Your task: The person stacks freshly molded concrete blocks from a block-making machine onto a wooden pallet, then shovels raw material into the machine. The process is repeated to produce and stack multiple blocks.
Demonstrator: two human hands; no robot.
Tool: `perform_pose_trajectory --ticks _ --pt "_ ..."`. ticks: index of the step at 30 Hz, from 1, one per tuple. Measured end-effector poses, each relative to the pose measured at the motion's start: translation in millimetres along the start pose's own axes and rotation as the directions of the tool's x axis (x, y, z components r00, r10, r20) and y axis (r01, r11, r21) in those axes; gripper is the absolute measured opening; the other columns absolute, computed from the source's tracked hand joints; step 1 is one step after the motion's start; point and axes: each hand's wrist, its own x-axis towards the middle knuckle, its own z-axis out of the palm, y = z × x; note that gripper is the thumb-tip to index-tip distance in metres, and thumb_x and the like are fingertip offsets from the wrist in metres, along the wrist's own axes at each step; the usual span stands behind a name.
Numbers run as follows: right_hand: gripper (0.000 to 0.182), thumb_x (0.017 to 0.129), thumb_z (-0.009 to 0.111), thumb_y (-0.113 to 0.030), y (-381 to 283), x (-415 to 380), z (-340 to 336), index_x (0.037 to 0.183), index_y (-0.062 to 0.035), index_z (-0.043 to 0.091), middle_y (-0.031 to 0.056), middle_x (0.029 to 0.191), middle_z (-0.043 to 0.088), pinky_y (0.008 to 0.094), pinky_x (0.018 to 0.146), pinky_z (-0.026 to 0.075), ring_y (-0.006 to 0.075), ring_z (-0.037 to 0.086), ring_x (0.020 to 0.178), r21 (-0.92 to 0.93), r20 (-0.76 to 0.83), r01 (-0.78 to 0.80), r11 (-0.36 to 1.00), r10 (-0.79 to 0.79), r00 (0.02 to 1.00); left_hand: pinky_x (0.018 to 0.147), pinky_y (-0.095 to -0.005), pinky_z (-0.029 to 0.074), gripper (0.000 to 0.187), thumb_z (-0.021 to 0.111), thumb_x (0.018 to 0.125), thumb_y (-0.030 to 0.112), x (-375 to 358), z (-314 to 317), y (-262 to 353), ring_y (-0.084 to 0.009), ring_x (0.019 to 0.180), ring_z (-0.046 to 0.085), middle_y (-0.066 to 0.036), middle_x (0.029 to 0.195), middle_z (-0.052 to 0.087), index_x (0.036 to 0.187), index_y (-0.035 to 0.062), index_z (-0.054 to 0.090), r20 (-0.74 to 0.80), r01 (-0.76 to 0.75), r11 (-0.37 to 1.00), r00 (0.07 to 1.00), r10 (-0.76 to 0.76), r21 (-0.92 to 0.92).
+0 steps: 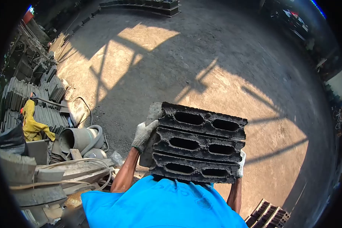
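Past the shirt [167, 207], pinched the board [148, 152] with the left hand [144, 135]; couldn't tell about the right hand [241, 164]! Judged the blocks [204, 146] heavy, rigid, crumbly: best carried by the board.

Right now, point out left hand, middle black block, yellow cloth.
Left hand [143, 136]: head view, back of glove.
Middle black block [203, 147]: head view, web between holes.
Yellow cloth [33, 122]: head view, central part.

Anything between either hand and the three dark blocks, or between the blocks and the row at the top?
The board juts out between the left hand and the left ends of the blocks. Nothing visible separates the partly hidden right hand from them. Toward the far row, nothing visible stands on the ground.
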Motion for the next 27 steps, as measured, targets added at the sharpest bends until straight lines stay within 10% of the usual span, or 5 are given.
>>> perform_pose_trajectory --ticks 9,12,13,18,27 --pt "0.027 0.086 0.052 -0.030 -56.6 405.0 74.9 0.073 -0.0114 0.037 -0.0067 0.071 0.032 0.0275 0.057 0.027 0.0080 0.030 0.066 0.202 0.072 0.079 0.976 -0.095 0.993 0.063 -0.0279 0.049 0.038 0.071 0.089 0.032 314.6 106.7 187.7 -0.0088 0.071 0.060 -0.002 0.084 0.068 0.100 -0.0047 0.069 -0.096 -0.151 0.980 0.982 0.164 0.129" --pt "0.020 0.095 0.056 -0.016 -101.2 506.8 64.5 0.106 -0.0039 0.066 -0.0014 0.093 0.065 0.0292 0.072 0.051 0.0106 0.057 0.081 0.277 0.156 -0.089 0.957 0.047 0.987 0.063 -0.0284 0.049 0.038 0.070 0.089 0.031 402.5 162.1 254.6 -0.0092 0.069 0.060 -0.003 0.082 0.069 0.098 -0.0054 0.069 -0.108 -0.072 0.988 0.990 0.087 0.133" --pt "0.012 0.090 0.053 -0.018 -54.5 567.2 67.7 0.088 -0.0064 0.051 -0.0029 0.080 0.048 0.0298 0.064 0.039 0.0105 0.044 0.072 0.284 0.083 0.018 0.959 -0.044 0.996 0.062 -0.0284 0.049 0.037 0.070 0.089 0.030 440.1 178.8 275.4 -0.0092 0.069 0.060 -0.003 0.082 0.069 0.098 -0.0054 0.069 -0.116 -0.024 0.993 0.993 0.037 0.117" --pt "0.023 0.096 0.056 -0.016 -85.3 812.0 115.4 0.113 -0.0023 0.064 0.0003 0.102 0.065 0.0275 0.074 0.052 0.0111 0.059 0.086 0.540 0.031 0.004 0.842 -0.024 0.999 0.065 -0.0276 0.050 0.039 0.072 0.087 0.031 645.6 266.3 364.7 -0.0086 0.074 0.061 -0.003 0.084 0.069 0.099 -0.0053 0.069 -0.206 -0.119 0.988 0.969 0.138 0.102" --pt "0.024 0.093 0.056 -0.024 -195.8 1214.8 162.2 0.100 -0.0030 0.064 0.0020 0.080 0.058 0.0337 0.069 0.045 0.0152 0.051 0.074 0.138 0.273 0.033 0.990 -0.070 0.959 0.064 -0.0281 0.051 0.038 0.071 0.087 0.030 913.2 346.3 526.4 -0.0101 0.073 0.062 -0.005 0.090 0.069 0.105 -0.0037 0.068 -0.234 -0.002 0.987 0.972 -0.036 -0.163"
